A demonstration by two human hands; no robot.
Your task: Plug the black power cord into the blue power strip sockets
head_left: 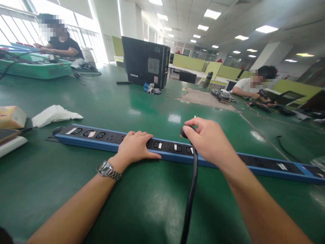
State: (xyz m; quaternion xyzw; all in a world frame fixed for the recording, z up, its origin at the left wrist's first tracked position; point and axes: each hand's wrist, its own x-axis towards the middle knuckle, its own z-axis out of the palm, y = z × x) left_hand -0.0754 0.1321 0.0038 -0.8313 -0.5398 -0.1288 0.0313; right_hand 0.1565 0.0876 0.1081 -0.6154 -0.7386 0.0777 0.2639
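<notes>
Your L hand (135, 145) clasps the blue pwr strip (177, 157). At that hand's 3 o'clock, your R hand (207, 137) pinches a blk plug (184, 132), cord (192, 186) running to 6 o'clock.

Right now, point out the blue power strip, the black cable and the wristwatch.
Blue power strip (167, 147): head view, on its socket face.
Black cable (191, 193): head view, on its hanging length below the plug end.
Wristwatch (106, 169): head view, on its case.
</notes>
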